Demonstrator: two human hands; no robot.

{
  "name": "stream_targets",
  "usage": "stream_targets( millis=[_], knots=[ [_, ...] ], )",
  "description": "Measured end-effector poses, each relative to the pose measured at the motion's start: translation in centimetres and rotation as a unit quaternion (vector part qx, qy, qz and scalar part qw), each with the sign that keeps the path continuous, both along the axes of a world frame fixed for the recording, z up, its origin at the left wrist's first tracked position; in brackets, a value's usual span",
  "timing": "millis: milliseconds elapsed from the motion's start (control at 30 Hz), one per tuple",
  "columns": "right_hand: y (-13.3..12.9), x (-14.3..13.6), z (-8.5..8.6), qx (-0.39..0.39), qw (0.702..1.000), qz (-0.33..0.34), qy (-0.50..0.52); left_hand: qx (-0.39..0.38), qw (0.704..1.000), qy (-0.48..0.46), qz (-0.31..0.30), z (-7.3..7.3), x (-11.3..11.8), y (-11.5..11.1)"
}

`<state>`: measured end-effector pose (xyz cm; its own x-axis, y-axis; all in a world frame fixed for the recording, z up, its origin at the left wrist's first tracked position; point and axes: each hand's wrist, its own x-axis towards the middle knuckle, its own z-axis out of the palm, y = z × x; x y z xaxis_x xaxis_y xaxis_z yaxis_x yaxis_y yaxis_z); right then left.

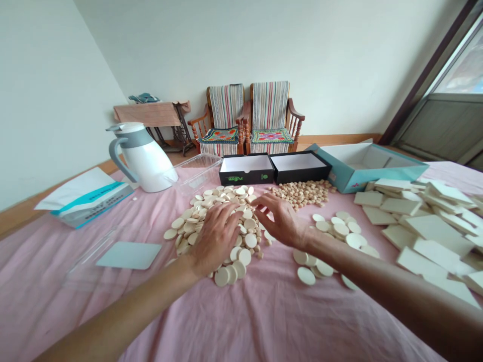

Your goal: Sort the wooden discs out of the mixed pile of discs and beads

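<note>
The heap of pale discs (pixel 247 241) spreads over the pink cloth (pixel 226 322) with no one long axis, its discs facing many ways — the left hand (pixel 219 234) lies on it, fingers loosely spread, the right hand (pixel 277 216) curls at its right edge, grip unclear. Bare cloth opens nearside; black boxes (pixel 247 177) edge the far side.

My view loses the near part of both forearms past the bottom and right edges. The left hand (pixel 218 232) hides part of the disc pile (pixel 188 221) beneath it. I can't read the small print on the bag (pixel 94 203). The square tiles (pixel 426 223) run off my right edge.
</note>
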<state>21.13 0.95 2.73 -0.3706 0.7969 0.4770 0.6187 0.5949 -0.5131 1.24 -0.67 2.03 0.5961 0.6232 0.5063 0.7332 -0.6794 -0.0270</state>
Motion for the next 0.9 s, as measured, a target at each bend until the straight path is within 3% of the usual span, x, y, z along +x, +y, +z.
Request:
stream_targets(
  millis=[100,200,333,567,733,900],
  knots=[
    [-4.4,0.7,-1.1,0.039,0.996,0.048,-0.068,-0.028,0.995,0.032,-0.092,-0.6,0.8,-3.5],
    [-7.3,1.1,-2.7,0.082,0.978,0.067,-0.18,-0.027,0.987,0.064,-0.142,-1.7,1.5,-6.1],
    [-9.0,1.3,-4.0,0.088,0.97,0.067,-0.217,-0.017,0.987,0.051,-0.149,-2.9,1.6,-7.4],
    [-11.3,1.5,-4.1,0.063,0.972,0.09,-0.207,-0.019,0.982,0.039,-0.181,-3.2,1.0,-9.0],
    [-9.4,1.9,-3.0,0.044,0.984,0.035,-0.17,-0.03,0.974,0.037,-0.223,-1.9,1.2,-8.1],
    [-2.2,3.9,-0.9,-0.023,0.987,-0.086,-0.132,-0.074,0.984,0.036,-0.158,0.4,3.2,-3.4]
  ],
)
